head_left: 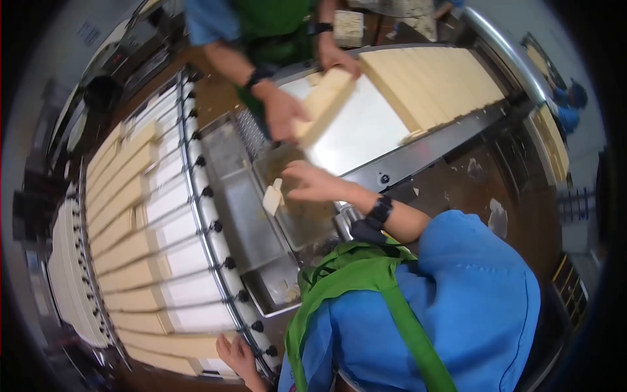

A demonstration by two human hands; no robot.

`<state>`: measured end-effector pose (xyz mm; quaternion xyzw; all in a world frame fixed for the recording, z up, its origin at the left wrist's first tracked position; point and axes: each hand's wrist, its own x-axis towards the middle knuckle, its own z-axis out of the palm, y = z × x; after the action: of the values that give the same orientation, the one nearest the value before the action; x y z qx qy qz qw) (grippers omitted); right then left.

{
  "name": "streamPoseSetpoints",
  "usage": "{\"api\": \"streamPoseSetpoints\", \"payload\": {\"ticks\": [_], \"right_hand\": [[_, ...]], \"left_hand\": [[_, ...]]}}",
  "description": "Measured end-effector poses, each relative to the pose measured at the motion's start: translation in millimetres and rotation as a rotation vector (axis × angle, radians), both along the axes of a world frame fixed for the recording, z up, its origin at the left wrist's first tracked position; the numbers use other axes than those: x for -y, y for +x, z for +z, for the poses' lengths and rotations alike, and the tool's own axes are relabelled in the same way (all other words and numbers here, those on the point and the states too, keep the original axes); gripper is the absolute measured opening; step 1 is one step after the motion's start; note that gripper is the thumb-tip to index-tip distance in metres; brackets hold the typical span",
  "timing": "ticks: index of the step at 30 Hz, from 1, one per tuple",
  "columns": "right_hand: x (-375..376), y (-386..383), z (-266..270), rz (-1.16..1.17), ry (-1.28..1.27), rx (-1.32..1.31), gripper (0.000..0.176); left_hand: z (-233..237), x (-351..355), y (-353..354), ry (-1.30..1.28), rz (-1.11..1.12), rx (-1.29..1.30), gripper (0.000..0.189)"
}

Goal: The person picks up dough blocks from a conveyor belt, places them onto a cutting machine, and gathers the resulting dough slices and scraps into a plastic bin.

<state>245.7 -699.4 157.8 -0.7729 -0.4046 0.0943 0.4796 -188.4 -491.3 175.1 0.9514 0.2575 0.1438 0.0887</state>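
My right hand (313, 181) is stretched out over the metal trays, its fingers apart. Just left of its fingertips is a pale broken piece (273, 197). At the bottom left, my left hand (235, 355) rests with spread fingers at the near end of a long pale slab (176, 344) on the slatted conveyor (189, 297). Across from me, a co-worker's two hands hold a thick pale block (324, 104) over the white belt (359, 134).
Metal trays (245, 215) with scraps stand between the conveyor and the belt. A row of pale slabs (437, 85) lies on the belt at the upper right, beside a metal rail (424, 151). Another person (567, 108) is at the far right.
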Motion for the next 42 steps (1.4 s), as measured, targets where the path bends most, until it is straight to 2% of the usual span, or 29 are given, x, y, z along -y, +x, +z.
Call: {"api": "streamPoseSetpoints", "payload": {"ticks": [2, 3, 4, 5, 7, 10, 14, 18, 22, 26, 29, 31, 37, 38, 39, 42], "right_hand": [[74, 36, -20, -0.216, -0.028, -0.094, 0.038], [111, 43, -12, -0.415, 0.009, -0.249, 0.041], [144, 51, -10, -0.618, -0.040, -0.226, 0.038], [180, 67, -32, -0.757, -0.133, 0.044, 0.038], [228, 77, -29, -0.975, -0.326, 0.029, 0.048], [267, 106, -47, -1.068, -0.508, -0.076, 0.053], [266, 128, -48, -1.070, -0.494, -0.113, 0.057], [265, 129, -52, -1.026, -0.498, -0.069, 0.054], [268, 127, -44, -0.971, -0.490, -0.072, 0.053], [270, 125, -37, -0.941, -0.446, -0.088, 0.054], [272, 123, -48, -0.919, -0.449, 0.003, 0.056], [270, 128, -46, -0.867, -0.492, 0.007, 0.057], [273, 156, -33, -0.468, -0.526, -0.053, 0.063], [271, 163, -32, -0.451, -0.498, -0.144, 0.072], [266, 165, -41, -0.433, -0.517, -0.090, 0.076], [243, 175, -51, -0.378, -0.521, 0.000, 0.081]], "left_hand": [[10, 7, 31, -0.170, 0.039, 0.081, 0.015], [12, 9, 57, -0.111, -0.036, 0.107, 0.014], [14, 14, 91, -0.103, -0.100, 0.112, 0.015], [9, 17, 128, -0.122, -0.197, 0.142, 0.017], [1, 39, 214, -0.180, -0.384, 0.167, 0.020], [-12, 92, 350, -0.223, -0.629, 0.155, 0.028], [-40, 179, 530, -0.336, -0.903, 0.233, 0.039], [-69, 243, 686, -0.189, -0.927, 0.252, 0.042], [-87, 277, 785, -0.121, -0.816, 0.082, 0.043], [-70, 296, 804, -0.090, -0.623, -0.184, 0.051], [-55, 288, 804, -0.012, -0.667, -0.329, 0.056], [-45, 275, 791, 0.018, -0.579, -0.374, 0.056], [-33, 168, 697, -0.065, -0.293, -0.449, 0.065], [-29, 155, 672, -0.089, -0.259, -0.476, 0.066], [-27, 143, 647, -0.114, -0.227, -0.503, 0.068], [-85, 106, 572, -0.479, -0.292, 0.142, 0.061]]}}
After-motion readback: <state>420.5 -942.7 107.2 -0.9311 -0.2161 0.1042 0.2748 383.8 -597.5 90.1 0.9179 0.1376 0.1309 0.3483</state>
